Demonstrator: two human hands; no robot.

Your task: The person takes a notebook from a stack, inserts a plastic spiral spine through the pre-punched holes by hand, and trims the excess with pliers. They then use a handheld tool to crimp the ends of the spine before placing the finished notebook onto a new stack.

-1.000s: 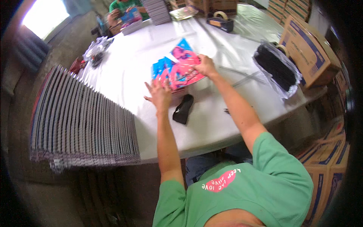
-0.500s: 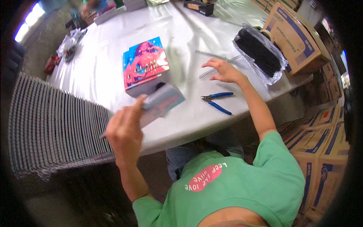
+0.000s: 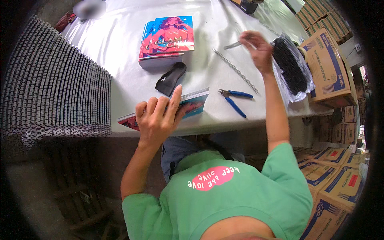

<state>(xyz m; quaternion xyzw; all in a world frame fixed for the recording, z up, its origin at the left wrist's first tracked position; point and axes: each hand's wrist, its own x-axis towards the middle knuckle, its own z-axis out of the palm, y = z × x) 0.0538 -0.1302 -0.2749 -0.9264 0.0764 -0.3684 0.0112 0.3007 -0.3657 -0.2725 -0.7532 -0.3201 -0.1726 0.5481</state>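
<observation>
Near the table's front edge, my left hand [image 3: 158, 118] grips a notebook [image 3: 194, 105] with a colourful cover, its punched edge with a row of holes facing up. The index finger lies along that edge. My right hand [image 3: 259, 50], raised further back on the right, pinches a thin spiral wire coil [image 3: 233, 45], slightly blurred. Another spiral coil [image 3: 236, 71] lies on the table below it. Blue-handled cutters [image 3: 235, 101] lie with their jaws apart between my arms. Beyond my left hand rests a black curved piece [image 3: 171, 79], whose kind I cannot tell.
A stack of illustrated notebooks [image 3: 168, 38] stands behind the black piece. Many spiral-bound books are piled high at the left [image 3: 60, 84]. On the right sit a plastic-wrapped bundle of black coils [image 3: 290, 68] and a cardboard box [image 3: 326, 70]. More cartons [image 3: 324, 176] stand at the lower right.
My left hand has brought the notebook to the table's front and turned its punched edge upward. My right hand has picked up one coil from the table. The view has shifted.
</observation>
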